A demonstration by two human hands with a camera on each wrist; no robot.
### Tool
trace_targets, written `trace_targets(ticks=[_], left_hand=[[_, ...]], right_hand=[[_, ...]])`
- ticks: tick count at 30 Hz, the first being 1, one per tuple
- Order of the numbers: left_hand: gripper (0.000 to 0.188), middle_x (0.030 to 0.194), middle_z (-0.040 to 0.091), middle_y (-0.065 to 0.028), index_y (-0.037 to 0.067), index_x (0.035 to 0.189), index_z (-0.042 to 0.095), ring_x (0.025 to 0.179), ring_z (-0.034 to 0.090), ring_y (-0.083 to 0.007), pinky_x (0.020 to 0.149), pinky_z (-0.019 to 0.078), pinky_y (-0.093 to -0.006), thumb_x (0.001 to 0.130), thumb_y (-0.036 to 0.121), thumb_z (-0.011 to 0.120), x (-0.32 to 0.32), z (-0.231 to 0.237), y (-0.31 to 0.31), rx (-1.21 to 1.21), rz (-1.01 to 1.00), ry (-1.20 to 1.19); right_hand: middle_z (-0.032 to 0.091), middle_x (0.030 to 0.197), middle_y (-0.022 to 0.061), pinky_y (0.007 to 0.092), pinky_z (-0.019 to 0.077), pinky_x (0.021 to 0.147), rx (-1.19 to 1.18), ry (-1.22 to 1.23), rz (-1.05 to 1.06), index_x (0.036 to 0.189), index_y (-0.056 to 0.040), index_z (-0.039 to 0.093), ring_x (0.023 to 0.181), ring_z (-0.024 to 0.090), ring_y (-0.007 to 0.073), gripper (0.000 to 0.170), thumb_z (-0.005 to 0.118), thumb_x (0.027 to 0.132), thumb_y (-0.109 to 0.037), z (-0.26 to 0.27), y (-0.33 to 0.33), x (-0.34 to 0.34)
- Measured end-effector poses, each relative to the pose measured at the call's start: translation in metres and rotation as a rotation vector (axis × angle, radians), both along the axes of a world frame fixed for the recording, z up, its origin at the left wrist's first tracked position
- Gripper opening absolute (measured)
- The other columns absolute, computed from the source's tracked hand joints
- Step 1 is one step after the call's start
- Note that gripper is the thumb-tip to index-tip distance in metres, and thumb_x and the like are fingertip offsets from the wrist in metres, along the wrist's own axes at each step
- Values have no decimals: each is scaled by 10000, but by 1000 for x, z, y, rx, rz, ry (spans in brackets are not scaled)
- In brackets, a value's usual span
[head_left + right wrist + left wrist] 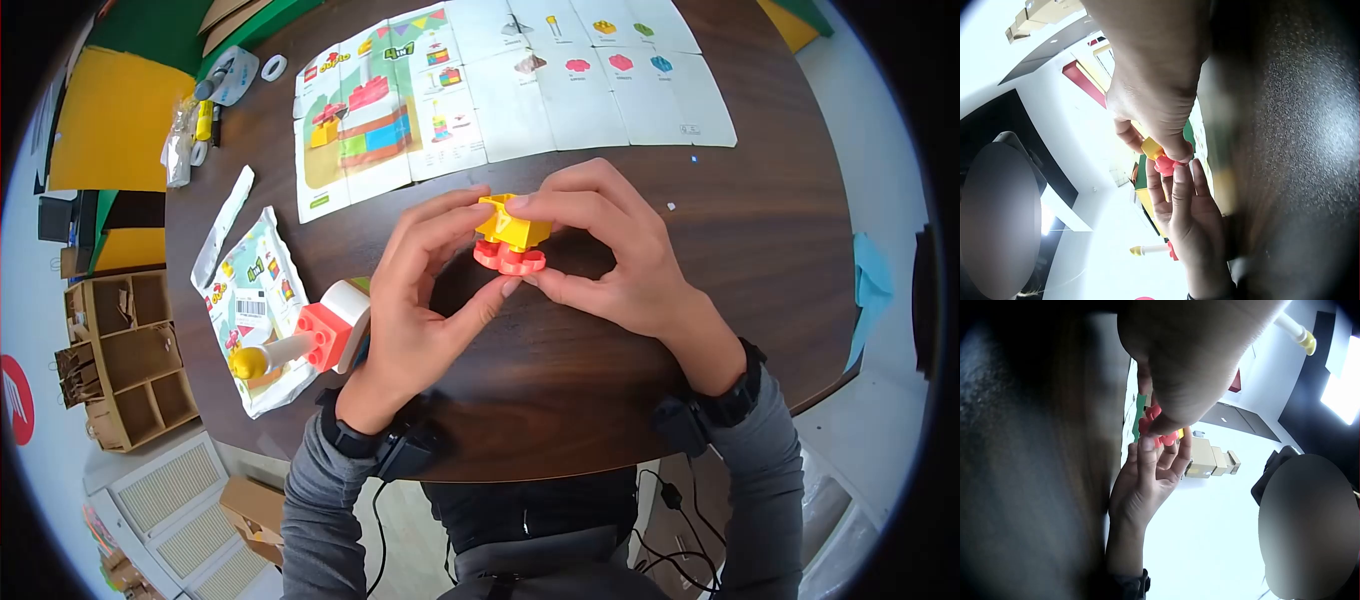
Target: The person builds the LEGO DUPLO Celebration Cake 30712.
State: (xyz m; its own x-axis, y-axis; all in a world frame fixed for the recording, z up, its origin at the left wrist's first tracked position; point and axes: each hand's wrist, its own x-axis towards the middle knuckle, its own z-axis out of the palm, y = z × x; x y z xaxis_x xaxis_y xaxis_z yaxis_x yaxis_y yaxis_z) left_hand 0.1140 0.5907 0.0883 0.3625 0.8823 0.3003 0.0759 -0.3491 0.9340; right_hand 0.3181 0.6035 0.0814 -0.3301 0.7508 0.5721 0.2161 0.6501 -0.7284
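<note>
A yellow toy brick (pixel 513 228) sits on a coral flower-shaped brick (pixel 508 262), held between both hands above the dark table. My left hand (pixel 402 315) has its fingers at the yellow brick and its thumb under the coral one. From the other side, my right hand (pixel 622 245) pinches the same pair, index finger on top and thumb at the coral edge. In the right wrist view, the yellow brick (pixel 1150 148) and coral brick (pixel 1167 165) show between fingers. Fingers mostly cover the coral brick (pixel 1152 414) in the left wrist view.
Left of my left hand stands a brick assembly (pixel 327 338) with a white post (pixel 288 348) topped in yellow. It overlaps a printed bag (pixel 250 300). An unfolded instruction sheet (pixel 515 115) lies at the back. Markers (pixel 204 122) and tape (pixel 273 68) sit at the far left.
</note>
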Motion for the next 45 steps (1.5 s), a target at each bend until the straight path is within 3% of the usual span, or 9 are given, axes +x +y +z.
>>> trace_targets(ticks=[6, 11, 14, 16, 22, 30, 35, 40, 45], left_hand=[[524, 1294, 494, -149, 12, 1231, 523, 1218, 521, -241, 1004, 469, -346, 759, -53, 740, 0, -2, 1, 22, 38, -11], [564, 1160, 569, -106, 19, 1224, 548, 1070, 570, -177, 894, 476, -301, 726, 62, 810, -4, 2, -1, 20, 70, 25], [512, 1101, 574, -92, 19, 1190, 577, 1030, 567, -177, 877, 471, -303, 745, 134, 805, -6, 1, -1, -39, 78, 46], [476, 1100, 567, -98, 22, 1170, 592, 1029, 564, -185, 869, 470, -305, 760, 154, 794, -7, 1, 1, -19, 82, 94], [368, 1133, 538, -123, 24, 1101, 638, 1028, 564, -208, 858, 473, -309, 792, 175, 768, -4, 1, -1, -33, 131, 182], [305, 1121, 546, -114, 15, 1062, 655, 997, 576, -198, 849, 482, -312, 806, 148, 754, -2, 0, 0, -45, 142, 134], [266, 1107, 564, -111, 24, 1042, 662, 986, 582, -195, 822, 494, -304, 802, 104, 744, -2, -1, 1, 55, 125, 115], [254, 1054, 596, -113, 24, 1010, 666, 940, 605, -214, 792, 499, -313, 776, 68, 754, -2, 11, -4, 270, 127, 191], [310, 934, 646, -136, 11, 941, 645, 823, 630, -245, 719, 514, -335, 673, -16, 798, -19, 34, -56, 616, 338, 193]], right_hand=[[560, 1004, 84, 314, 511, 746, -36, 24, -4, 1151, -93, 624, 870, 586, 224, 516, 752, 658, -7, -5, -1, -1], [607, 980, 81, 313, 514, 733, -175, 13, 4, 1146, -83, 625, 837, 603, 221, 510, 798, 666, -104, 3, -3, 1], [618, 1068, 106, 303, 514, 788, -158, -84, 26, 1132, -36, 628, 854, 633, 198, 512, 825, 673, -152, 1, -4, 4], [629, 1096, 91, 327, 502, 834, -311, -96, 48, 1100, -40, 657, 937, 617, 227, 470, 818, 707, -241, -1, -6, 5], [626, 1155, 100, 400, 428, 962, -9, -348, -9, 1020, -38, 697, 1142, 495, 288, 406, 767, 748, -332, -5, 0, 2], [612, 1162, 95, 408, 407, 964, -86, -291, 15, 1166, -74, 643, 1126, 493, 285, 526, 769, 738, -351, -4, -2, 1], [624, 1101, 81, 392, 402, 927, -54, -312, 34, 1201, -95, 625, 1071, 514, 263, 590, 791, 700, -359, -3, -3, 2], [668, 1031, 41, 376, 396, 925, -80, -343, 45, 1151, -112, 657, 982, 551, 243, 503, 778, 707, -316, -1, -1, 4], [677, 1051, 36, 369, 396, 921, -94, -291, 47, 1120, -117, 670, 970, 558, 240, 444, 764, 727, -301, -1, -1, 3]])
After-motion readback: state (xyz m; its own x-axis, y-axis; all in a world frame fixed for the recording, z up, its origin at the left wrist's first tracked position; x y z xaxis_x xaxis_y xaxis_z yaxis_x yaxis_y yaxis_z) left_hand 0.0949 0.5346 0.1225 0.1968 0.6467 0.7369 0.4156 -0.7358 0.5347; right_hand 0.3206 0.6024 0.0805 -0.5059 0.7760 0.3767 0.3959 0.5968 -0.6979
